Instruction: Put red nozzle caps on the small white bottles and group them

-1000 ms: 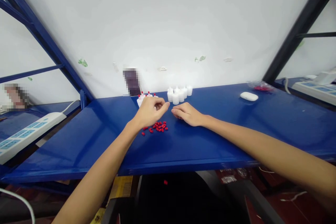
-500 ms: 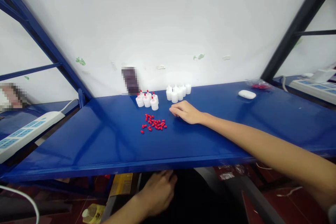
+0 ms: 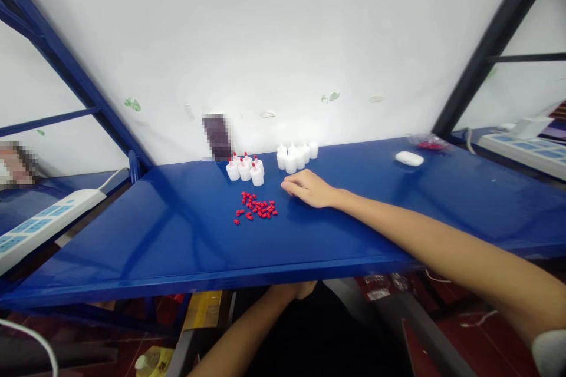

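My right hand (image 3: pixel 309 188) rests on the blue shelf (image 3: pixel 177 247), fingers curled loosely down, just right of a scatter of small red caps (image 3: pixel 256 209). A group of small white bottles with red caps (image 3: pixel 245 168) stands behind the scatter. Uncapped white bottles (image 3: pixel 294 156) cluster right behind my right hand. My left hand (image 3: pixel 294 290) is below the shelf's front edge, mostly hidden under it; only the wrist and forearm show, so its fingers cannot be seen.
A white oval case (image 3: pixel 409 158) and a clear bag of red pieces (image 3: pixel 427 142) lie at the far right of the shelf. Power strips sit on the left (image 3: pixel 44 224) and right (image 3: pixel 526 144) side shelves. Blue and black frame struts slant up both sides.
My left hand left the capped bottles, dropped below the shelf edge, and now reaches further under it. My right hand has stayed in place.
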Demonstrator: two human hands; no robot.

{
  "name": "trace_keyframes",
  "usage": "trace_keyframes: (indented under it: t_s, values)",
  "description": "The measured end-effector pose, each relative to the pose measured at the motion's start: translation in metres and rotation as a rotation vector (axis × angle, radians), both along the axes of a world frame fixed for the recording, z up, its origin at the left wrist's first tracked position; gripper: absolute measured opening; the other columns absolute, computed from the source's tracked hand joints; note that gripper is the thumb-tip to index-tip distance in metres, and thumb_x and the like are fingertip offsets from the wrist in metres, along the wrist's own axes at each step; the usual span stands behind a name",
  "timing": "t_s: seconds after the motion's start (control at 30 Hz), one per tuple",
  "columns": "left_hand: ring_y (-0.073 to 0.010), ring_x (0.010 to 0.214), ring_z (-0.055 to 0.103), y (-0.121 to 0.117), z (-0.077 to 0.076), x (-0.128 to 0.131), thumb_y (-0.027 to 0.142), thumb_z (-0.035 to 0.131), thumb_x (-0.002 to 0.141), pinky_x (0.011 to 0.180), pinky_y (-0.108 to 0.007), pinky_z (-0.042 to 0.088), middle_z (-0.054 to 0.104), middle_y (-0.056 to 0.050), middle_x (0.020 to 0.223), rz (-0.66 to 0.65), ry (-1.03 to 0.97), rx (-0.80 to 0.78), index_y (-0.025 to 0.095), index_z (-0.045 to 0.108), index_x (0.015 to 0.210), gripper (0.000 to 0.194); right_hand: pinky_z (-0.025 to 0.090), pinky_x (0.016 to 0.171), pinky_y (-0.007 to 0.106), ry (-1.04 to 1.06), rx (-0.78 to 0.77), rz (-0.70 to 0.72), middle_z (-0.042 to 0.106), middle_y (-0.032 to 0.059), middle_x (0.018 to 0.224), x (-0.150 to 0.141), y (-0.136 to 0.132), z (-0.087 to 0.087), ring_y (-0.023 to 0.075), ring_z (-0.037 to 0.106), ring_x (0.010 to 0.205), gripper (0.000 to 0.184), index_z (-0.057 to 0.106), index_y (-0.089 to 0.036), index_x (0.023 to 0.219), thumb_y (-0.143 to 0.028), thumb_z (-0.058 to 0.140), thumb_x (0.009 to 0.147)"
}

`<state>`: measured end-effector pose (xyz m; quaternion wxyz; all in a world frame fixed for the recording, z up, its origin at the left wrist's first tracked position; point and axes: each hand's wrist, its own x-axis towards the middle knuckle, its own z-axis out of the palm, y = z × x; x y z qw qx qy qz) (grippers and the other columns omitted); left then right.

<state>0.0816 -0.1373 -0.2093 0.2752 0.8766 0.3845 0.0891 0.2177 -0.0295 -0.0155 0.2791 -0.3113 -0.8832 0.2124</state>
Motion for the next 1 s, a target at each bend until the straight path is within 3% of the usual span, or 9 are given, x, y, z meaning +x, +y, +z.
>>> trace_keyframes:
  t_s: [0.1,0.23,0.33,0.43,0.57,0.67,0.73,0.87,1.0]
  values:
    - [-0.0316,0.113,0.060,0.001,-0.010,0.003,0.027,0.049,0.094,0.100,-0.047,0.049,0.066,-0.009,0.122,0.031,0.133,0.010,0.025,0.066,0.109,0.023,0.027,0.060,0.027,-0.033,0.047,-0.006,0.046,-0.0031,0.058,0.001,0.001,0.000,0.0106,0.039,0.055,0.039,0.042,-0.018,0.060,-0.036,0.041,0.095]
    - [-0.0296,0.108,0.063,-0.010,-0.007,0.008,0.026,0.041,0.095,0.099,-0.047,0.048,0.068,-0.011,0.116,0.021,0.221,-0.001,0.018,0.066,0.109,0.030,0.024,0.058,0.026,-0.063,0.092,-0.020,0.039,-0.0043,0.055,-0.001,-0.005,0.000,0.0096,0.034,0.053,0.033,0.039,-0.018,0.059,-0.028,0.044,0.090]
    - [-0.0296,0.107,0.063,-0.023,0.007,0.014,0.032,0.043,0.093,0.097,-0.046,0.049,0.069,-0.012,0.114,-0.020,0.252,-0.017,0.016,0.066,0.109,0.032,0.025,0.058,0.026,-0.107,0.116,-0.050,0.046,-0.0030,0.056,-0.003,-0.008,0.004,0.0100,0.037,0.055,0.028,0.045,-0.018,0.059,-0.025,0.045,0.087]
    - [-0.0306,0.114,0.061,-0.037,0.034,0.015,0.038,0.043,0.094,0.098,-0.046,0.048,0.066,-0.012,0.123,-0.149,0.284,-0.091,0.018,0.063,0.119,0.038,0.027,0.059,0.027,-0.154,0.183,-0.187,0.060,0.0010,0.067,0.009,0.003,0.020,0.0128,0.047,0.061,0.026,0.058,-0.018,0.066,-0.027,0.046,0.087]
    - [-0.0279,0.109,0.065,-0.056,0.086,0.007,0.045,0.047,0.094,0.090,-0.039,0.051,0.068,-0.008,0.121,-0.346,0.242,-0.204,0.026,0.059,0.129,0.042,0.036,0.065,0.028,-0.208,0.230,-0.600,0.072,0.0081,0.098,0.081,0.043,0.053,0.0198,0.060,0.080,0.035,0.067,-0.019,0.108,-0.030,0.036,0.095]
    - [-0.0288,0.111,0.065,-0.067,0.125,-0.001,0.047,0.051,0.094,0.089,-0.037,0.051,0.069,-0.005,0.123,-0.336,0.200,-0.221,0.032,0.060,0.130,0.041,0.041,0.074,0.030,-0.564,0.134,-0.947,0.069,0.0105,0.117,0.169,0.066,0.068,0.0247,0.062,0.098,0.040,0.065,-0.024,0.120,-0.035,0.035,0.097]
    - [-0.0275,0.110,0.066,-0.070,0.143,-0.006,0.042,0.053,0.094,0.090,-0.035,0.051,0.070,-0.004,0.122,-0.325,0.189,-0.204,0.033,0.060,0.130,0.037,0.043,0.076,0.034,-0.647,0.060,-1.059,0.069,0.0174,0.114,0.226,0.070,0.070,0.0286,0.064,0.096,0.040,0.068,-0.018,0.118,-0.033,0.039,0.096]
    - [-0.0241,0.103,0.070,-0.067,0.145,-0.008,0.035,0.058,0.094,0.087,-0.031,0.052,0.073,-0.003,0.116,-0.357,0.158,-0.119,0.031,0.063,0.126,0.032,0.041,0.076,0.037,-0.755,-0.058,-1.128,0.067,0.0228,0.117,0.301,0.061,0.060,0.0293,0.064,0.095,0.038,0.069,-0.016,0.121,-0.032,0.044,0.096]
    - [-0.0202,0.093,0.072,-0.065,0.123,-0.004,0.032,0.056,0.096,0.080,-0.027,0.052,0.076,-0.001,0.106,-0.474,0.131,-0.019,0.029,0.066,0.119,0.026,0.036,0.075,0.035,-0.807,-0.075,-1.085,0.064,0.0234,0.123,0.321,0.062,0.050,0.0249,0.062,0.097,0.039,0.064,-0.017,0.129,-0.032,0.049,0.096]
